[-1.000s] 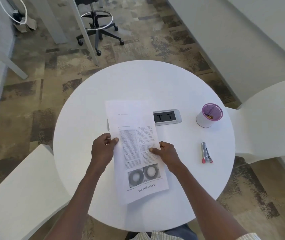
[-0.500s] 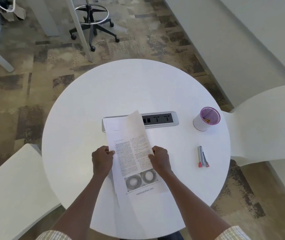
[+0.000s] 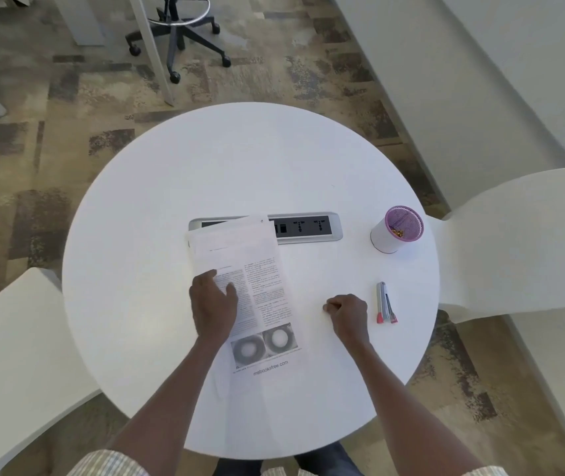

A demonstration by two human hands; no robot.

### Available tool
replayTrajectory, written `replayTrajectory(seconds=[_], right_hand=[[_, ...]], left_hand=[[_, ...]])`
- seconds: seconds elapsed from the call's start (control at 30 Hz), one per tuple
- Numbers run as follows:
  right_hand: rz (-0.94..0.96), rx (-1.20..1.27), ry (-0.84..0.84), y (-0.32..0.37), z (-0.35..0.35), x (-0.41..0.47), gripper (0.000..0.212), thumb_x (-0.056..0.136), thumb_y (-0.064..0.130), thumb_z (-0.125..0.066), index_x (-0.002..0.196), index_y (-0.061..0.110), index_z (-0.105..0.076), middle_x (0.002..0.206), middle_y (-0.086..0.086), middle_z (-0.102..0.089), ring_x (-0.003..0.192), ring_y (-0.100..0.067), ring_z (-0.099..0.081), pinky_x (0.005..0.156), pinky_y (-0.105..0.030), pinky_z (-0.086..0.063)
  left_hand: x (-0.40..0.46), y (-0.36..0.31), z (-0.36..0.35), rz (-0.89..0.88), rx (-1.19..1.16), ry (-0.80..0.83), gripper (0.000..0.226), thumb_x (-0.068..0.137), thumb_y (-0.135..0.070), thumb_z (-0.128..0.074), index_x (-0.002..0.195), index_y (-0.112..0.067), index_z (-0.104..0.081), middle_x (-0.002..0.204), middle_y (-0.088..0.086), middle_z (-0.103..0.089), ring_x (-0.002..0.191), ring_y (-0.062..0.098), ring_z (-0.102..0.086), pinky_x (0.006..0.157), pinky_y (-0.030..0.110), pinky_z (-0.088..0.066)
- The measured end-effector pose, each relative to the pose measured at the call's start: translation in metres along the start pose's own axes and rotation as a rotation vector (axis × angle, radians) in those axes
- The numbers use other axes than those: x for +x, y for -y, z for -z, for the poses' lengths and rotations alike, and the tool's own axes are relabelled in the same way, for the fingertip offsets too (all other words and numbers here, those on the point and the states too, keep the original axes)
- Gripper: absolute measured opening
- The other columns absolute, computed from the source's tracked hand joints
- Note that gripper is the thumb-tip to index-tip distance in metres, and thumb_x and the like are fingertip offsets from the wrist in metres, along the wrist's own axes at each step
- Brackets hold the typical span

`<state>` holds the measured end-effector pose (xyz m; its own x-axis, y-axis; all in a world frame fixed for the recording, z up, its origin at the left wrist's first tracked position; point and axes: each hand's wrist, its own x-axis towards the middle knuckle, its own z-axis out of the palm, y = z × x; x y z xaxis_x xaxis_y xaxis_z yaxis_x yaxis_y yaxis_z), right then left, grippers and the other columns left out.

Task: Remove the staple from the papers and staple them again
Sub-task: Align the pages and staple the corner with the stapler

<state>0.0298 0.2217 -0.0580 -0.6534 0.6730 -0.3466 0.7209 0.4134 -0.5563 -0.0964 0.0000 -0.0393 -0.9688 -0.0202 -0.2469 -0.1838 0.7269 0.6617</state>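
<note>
The printed papers (image 3: 260, 280) lie flat on the round white table (image 3: 136, 269), their top edge over the power strip. A tiny mark shows at their top right corner; whether it is the staple I cannot tell. My left hand (image 3: 213, 305) rests flat on the left half of the top page, fingers spread. My right hand (image 3: 346, 312) is off the papers, on the table to their right, with its fingers curled and nothing visibly in it. A grey stapler with red ends (image 3: 385, 303) lies just right of that hand.
A silver power socket strip (image 3: 305, 227) is set into the table's middle. A white cup with a purple inside (image 3: 396, 230) stands at the right, holding small gold clips. White chairs flank the table left (image 3: 9, 355) and right (image 3: 514, 242). An office chair base (image 3: 178, 39) stands beyond.
The papers were held up by both hands; now they lie flat. My left hand has moved onto the page and my right hand has let go and moved right toward the stapler.
</note>
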Motion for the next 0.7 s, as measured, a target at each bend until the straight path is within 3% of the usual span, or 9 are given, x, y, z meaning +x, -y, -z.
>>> replayTrajectory(seconds=[0.07,0.13,0.17,0.23,0.3,0.4,0.5,0.6,0.7], right_hand=[[0.052,-0.011,0.025,-0.001,-0.003,-0.001,0.033,0.074,-0.001,-0.066,0.063,-0.006,-0.035,0.058,-0.010,-0.026,0.061,-0.023,-0.022,0.055,-0.033,-0.020],[0.090,-0.016,0.046,-0.001,-0.007,-0.001,0.015,0.077,0.000,-0.069,0.075,-0.011,-0.059,0.062,-0.015,-0.051,0.060,-0.029,-0.046,0.058,-0.032,-0.034],[0.127,-0.012,0.059,-0.001,-0.007,0.000,0.011,0.080,0.001,-0.070,0.089,-0.005,-0.072,0.076,-0.015,-0.063,0.071,-0.028,-0.059,0.064,-0.029,-0.039],[0.192,-0.021,0.086,0.002,-0.006,0.002,0.020,0.083,0.001,-0.069,0.102,0.002,-0.075,0.090,-0.013,-0.067,0.081,-0.026,-0.064,0.069,-0.027,-0.042],[0.271,-0.077,0.112,0.003,-0.005,0.005,0.012,0.083,0.001,-0.066,0.089,0.005,-0.077,0.086,-0.009,-0.064,0.074,-0.025,-0.063,0.066,-0.030,-0.044],[0.338,-0.207,0.134,-0.001,-0.004,0.014,0.018,0.079,0.001,-0.060,0.063,0.008,-0.064,0.075,-0.005,-0.058,0.063,-0.026,-0.058,0.060,-0.035,-0.049],[0.400,-0.282,0.161,-0.001,-0.002,0.019,0.020,0.082,0.001,-0.055,0.065,0.006,-0.065,0.076,-0.005,-0.058,0.062,-0.026,-0.056,0.057,-0.036,-0.046],[0.482,-0.348,0.161,0.001,-0.001,0.025,0.032,0.086,-0.002,-0.052,0.056,0.009,-0.050,0.069,-0.004,-0.047,0.054,-0.024,-0.046,0.050,-0.034,-0.036],[0.508,-0.405,0.160,-0.002,-0.004,0.030,0.027,0.086,-0.003,-0.054,0.060,0.004,-0.057,0.069,-0.005,-0.050,0.054,-0.022,-0.049,0.049,-0.036,-0.047]], left_hand=[[-0.007,-0.009,-0.009,-0.044,-0.002,0.020,0.043,0.090,-0.018,-0.065,0.130,-0.005,-0.056,0.132,0.015,-0.057,0.125,0.032,-0.051,0.104,0.042,-0.041],[-0.012,-0.016,-0.017,-0.072,-0.014,0.040,0.043,0.091,-0.018,-0.064,0.131,-0.006,-0.055,0.134,0.013,-0.056,0.128,0.031,-0.050,0.106,0.040,-0.040],[-0.015,-0.020,-0.022,-0.085,-0.014,0.043,0.042,0.091,-0.018,-0.064,0.131,-0.006,-0.055,0.134,0.013,-0.056,0.128,0.030,-0.050,0.106,0.040,-0.040],[-0.019,-0.027,-0.030,-0.109,-0.008,0.052,0.042,0.092,-0.018,-0.063,0.131,-0.007,-0.055,0.134,0.012,-0.057,0.127,0.030,-0.050,0.107,0.040,-0.041],[-0.022,-0.032,-0.039,-0.136,0.004,0.061,0.040,0.093,-0.017,-0.061,0.131,-0.006,-0.055,0.133,0.012,-0.057,0.126,0.030,-0.052,0.107,0.039,-0.041],[-0.026,-0.038,-0.054,-0.172,0.018,0.102,0.039,0.096,-0.013,-0.055,0.134,-0.005,-0.053,0.137,0.012,-0.057,0.129,0.028,-0.051,0.108,0.036,-0.039],[-0.029,-0.041,-0.068,-0.220,0.059,0.150,0.044,0.099,-0.013,-0.047,0.142,-0.005,-0.046,0.147,0.011,-0.051,0.137,0.026,-0.045,0.114,0.034,-0.035],[-0.031,-0.047,-0.083,-0.275,0.093,0.183,0.046,0.102,-0.011,-0.041,0.148,-0.004,-0.040,0.156,0.011,-0.041,0.145,0.025,-0.036,0.120,0.034,-0.028],[-0.029,-0.051,-0.097,-0.305,0.130,0.195,0.047,0.104,-0.013,-0.037,0.150,-0.007,-0.036,0.161,0.008,-0.033,0.149,0.022,-0.028,0.122,0.034,-0.024]])
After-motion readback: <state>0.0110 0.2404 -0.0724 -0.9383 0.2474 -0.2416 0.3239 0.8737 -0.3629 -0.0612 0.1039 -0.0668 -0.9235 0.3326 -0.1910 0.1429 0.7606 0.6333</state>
